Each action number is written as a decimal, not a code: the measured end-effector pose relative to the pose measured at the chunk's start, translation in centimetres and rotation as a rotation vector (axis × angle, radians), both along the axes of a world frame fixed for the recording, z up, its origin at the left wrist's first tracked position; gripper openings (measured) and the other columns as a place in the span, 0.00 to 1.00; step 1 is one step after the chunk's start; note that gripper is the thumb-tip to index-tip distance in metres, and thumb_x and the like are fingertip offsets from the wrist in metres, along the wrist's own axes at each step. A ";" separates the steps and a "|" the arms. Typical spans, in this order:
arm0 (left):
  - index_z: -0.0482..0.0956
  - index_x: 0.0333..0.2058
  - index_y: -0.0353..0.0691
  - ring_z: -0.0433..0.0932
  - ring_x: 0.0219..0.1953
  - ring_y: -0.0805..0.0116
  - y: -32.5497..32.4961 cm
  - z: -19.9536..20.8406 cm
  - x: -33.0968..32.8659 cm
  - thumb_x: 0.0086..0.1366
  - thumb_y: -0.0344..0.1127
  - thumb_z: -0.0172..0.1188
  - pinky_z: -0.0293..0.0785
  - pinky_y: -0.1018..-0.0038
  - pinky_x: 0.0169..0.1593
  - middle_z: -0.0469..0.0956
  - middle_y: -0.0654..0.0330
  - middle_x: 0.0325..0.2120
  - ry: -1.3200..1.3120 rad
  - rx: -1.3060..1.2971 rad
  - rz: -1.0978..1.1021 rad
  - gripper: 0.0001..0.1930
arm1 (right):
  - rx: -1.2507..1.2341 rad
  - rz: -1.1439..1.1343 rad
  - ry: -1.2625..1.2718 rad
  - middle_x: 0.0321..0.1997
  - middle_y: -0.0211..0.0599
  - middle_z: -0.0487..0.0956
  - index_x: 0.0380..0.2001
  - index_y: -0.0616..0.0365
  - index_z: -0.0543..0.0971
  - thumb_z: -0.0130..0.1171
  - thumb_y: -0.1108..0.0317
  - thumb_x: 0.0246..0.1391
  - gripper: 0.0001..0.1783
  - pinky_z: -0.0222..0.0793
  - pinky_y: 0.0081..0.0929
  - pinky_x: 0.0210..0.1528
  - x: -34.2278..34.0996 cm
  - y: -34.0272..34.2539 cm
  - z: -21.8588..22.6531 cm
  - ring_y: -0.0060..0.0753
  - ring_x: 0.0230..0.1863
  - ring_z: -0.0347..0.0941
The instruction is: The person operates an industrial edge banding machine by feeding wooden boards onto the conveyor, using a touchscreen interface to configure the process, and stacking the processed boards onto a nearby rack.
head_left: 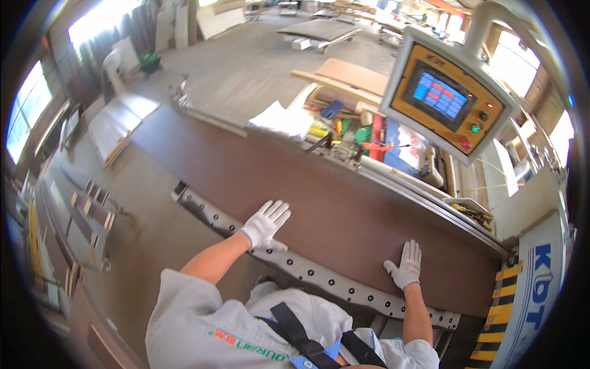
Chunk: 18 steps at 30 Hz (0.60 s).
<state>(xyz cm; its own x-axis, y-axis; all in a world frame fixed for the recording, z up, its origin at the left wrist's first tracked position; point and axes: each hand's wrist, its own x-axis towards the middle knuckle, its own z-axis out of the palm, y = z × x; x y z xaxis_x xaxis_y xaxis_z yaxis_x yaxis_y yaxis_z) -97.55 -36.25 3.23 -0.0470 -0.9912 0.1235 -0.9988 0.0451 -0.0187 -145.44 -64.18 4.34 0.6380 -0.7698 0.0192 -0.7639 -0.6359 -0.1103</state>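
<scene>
A long dark brown panel (332,212) lies across the machine's table in front of me. My left hand (265,225), in a white glove, rests flat on the panel near its front edge, fingers stretched out. Further right, my right hand (407,265) lies on the same panel with the fingers extended and the thumb apart; it wears a white glove too. Neither hand grips anything. Along the near side of the panel runs a grey support beam (301,268) dotted with black round rollers.
A control panel with a lit screen (439,95) hangs at the upper right. Behind the metal fence (442,209) sits a workbench with tools, a blue phone (332,110) and white papers (281,120). A machine housing with yellow-black stripes (499,310) stands right. Boards (117,132) lean at left.
</scene>
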 end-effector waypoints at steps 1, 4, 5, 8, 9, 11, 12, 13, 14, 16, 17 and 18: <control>0.64 0.73 0.29 0.55 0.79 0.42 0.0 -0.2 0.0 0.59 0.81 0.57 0.46 0.48 0.81 0.60 0.40 0.76 0.016 -0.013 -0.001 0.61 | -0.002 -0.016 0.001 0.83 0.67 0.54 0.76 0.75 0.57 0.67 0.34 0.56 0.63 0.37 0.53 0.86 1.3 -0.1 -0.2 0.67 0.85 0.44; 0.66 0.72 0.29 0.56 0.79 0.40 0.7 -1.4 -0.3 0.60 0.82 0.53 0.46 0.47 0.81 0.61 0.39 0.75 0.050 -0.073 0.015 0.60 | -0.015 -0.055 0.012 0.83 0.66 0.53 0.77 0.74 0.57 0.66 0.34 0.58 0.62 0.38 0.53 0.86 6.0 -0.4 -0.7 0.65 0.85 0.44; 0.68 0.72 0.30 0.57 0.79 0.41 1.2 -1.5 -0.3 0.62 0.81 0.54 0.47 0.47 0.81 0.62 0.40 0.75 0.072 -0.091 0.023 0.58 | -0.011 -0.047 0.008 0.83 0.66 0.53 0.77 0.74 0.57 0.66 0.34 0.59 0.61 0.38 0.53 0.86 7.9 -0.2 -0.7 0.65 0.85 0.44; 0.67 0.72 0.31 0.58 0.79 0.42 1.8 -1.5 -0.6 0.63 0.78 0.56 0.48 0.48 0.81 0.63 0.41 0.75 0.130 -0.105 0.068 0.56 | -0.008 -0.038 -0.003 0.84 0.63 0.53 0.77 0.72 0.57 0.65 0.34 0.59 0.61 0.37 0.51 0.86 13.8 0.6 -0.9 0.64 0.85 0.43; 0.69 0.72 0.32 0.58 0.78 0.42 1.9 -2.7 -0.2 0.63 0.77 0.57 0.48 0.47 0.81 0.64 0.42 0.75 0.135 -0.130 0.049 0.55 | -0.001 -0.035 -0.004 0.84 0.63 0.53 0.77 0.72 0.57 0.65 0.34 0.59 0.61 0.37 0.51 0.86 15.8 1.1 -0.8 0.63 0.85 0.43; 0.70 0.71 0.32 0.59 0.78 0.41 2.7 -3.2 1.9 0.64 0.74 0.59 0.49 0.47 0.81 0.64 0.42 0.74 0.235 -0.146 -0.002 0.52 | 0.008 -0.042 -0.004 0.84 0.62 0.53 0.78 0.72 0.57 0.65 0.33 0.60 0.61 0.37 0.50 0.86 19.6 2.1 -0.5 0.62 0.86 0.43; 0.71 0.70 0.32 0.59 0.78 0.41 3.6 -3.4 3.7 0.64 0.71 0.61 0.50 0.47 0.81 0.64 0.42 0.75 0.253 -0.162 0.035 0.50 | -0.002 -0.045 0.016 0.85 0.61 0.52 0.78 0.72 0.56 0.63 0.32 0.60 0.61 0.37 0.50 0.86 21.3 2.3 -0.6 0.61 0.86 0.42; 0.71 0.70 0.32 0.59 0.78 0.41 4.6 -3.1 5.9 0.64 0.69 0.63 0.50 0.47 0.81 0.64 0.41 0.75 0.272 -0.173 0.064 0.49 | -0.009 -0.050 0.021 0.85 0.61 0.52 0.78 0.72 0.56 0.63 0.32 0.60 0.61 0.37 0.50 0.86 22.8 2.8 -0.9 0.61 0.86 0.42; 0.78 0.62 0.33 0.65 0.73 0.38 5.9 -1.3 8.4 0.60 0.63 0.66 0.58 0.46 0.76 0.71 0.41 0.68 0.270 -0.318 0.119 0.42 | -0.012 -0.056 0.026 0.85 0.61 0.52 0.78 0.71 0.56 0.62 0.31 0.61 0.61 0.36 0.50 0.86 24.3 3.4 -1.2 0.61 0.86 0.42; 0.78 0.43 0.36 0.72 0.55 0.39 8.7 1.1 15.3 0.56 0.56 0.67 0.68 0.46 0.59 0.75 0.44 0.50 0.261 -0.362 0.300 0.28 | -0.004 -0.050 0.035 0.85 0.61 0.52 0.79 0.70 0.55 0.61 0.31 0.61 0.61 0.36 0.50 0.86 28.0 5.3 -0.8 0.61 0.86 0.42; 0.78 0.43 0.36 0.72 0.54 0.39 10.1 1.5 18.7 0.58 0.54 0.66 0.68 0.47 0.58 0.76 0.44 0.49 0.209 -0.335 0.418 0.26 | -0.002 -0.046 0.031 0.85 0.61 0.52 0.79 0.70 0.55 0.61 0.31 0.61 0.61 0.36 0.50 0.86 29.4 6.5 -0.9 0.60 0.86 0.42; 0.76 0.33 0.40 0.73 0.45 0.44 11.2 0.5 22.5 0.55 0.52 0.67 0.68 0.49 0.49 0.74 0.49 0.38 0.098 -0.587 0.459 0.21 | -0.002 -0.040 0.029 0.85 0.61 0.52 0.79 0.70 0.56 0.61 0.31 0.61 0.61 0.36 0.50 0.86 30.7 7.6 -0.8 0.60 0.86 0.43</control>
<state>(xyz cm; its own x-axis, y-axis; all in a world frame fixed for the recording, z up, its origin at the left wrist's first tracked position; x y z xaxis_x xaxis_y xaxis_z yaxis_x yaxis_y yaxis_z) -75.06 -25.07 3.72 0.3938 -0.6785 0.6202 -0.9131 -0.3666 0.1786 -114.79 -56.60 3.53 0.6071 -0.7946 0.0033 -0.7915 -0.6050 -0.0865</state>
